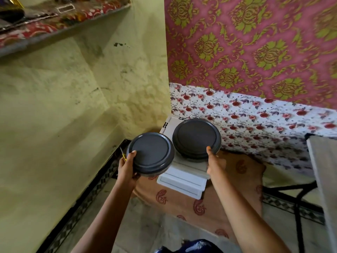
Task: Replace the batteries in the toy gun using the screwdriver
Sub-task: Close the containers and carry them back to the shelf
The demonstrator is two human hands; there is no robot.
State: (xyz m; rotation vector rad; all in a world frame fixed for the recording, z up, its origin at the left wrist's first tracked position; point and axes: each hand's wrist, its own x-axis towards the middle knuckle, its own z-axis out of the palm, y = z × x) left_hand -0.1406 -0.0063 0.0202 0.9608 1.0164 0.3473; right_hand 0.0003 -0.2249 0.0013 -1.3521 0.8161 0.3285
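Two round containers with dark grey lids are in front of me. My left hand grips the left container by its near rim, thumb on the lid, and holds it up. A thin screwdriver with a yellow handle sticks out behind that same hand. My right hand holds the near edge of the right container, which rests on a white box. No toy gun or batteries show in view.
The white box stands on a tan patterned cloth in a corner between a yellow-green wall and a floral-covered wall. A grey table edge with black metal legs is at the right. A cluttered shelf hangs upper left.
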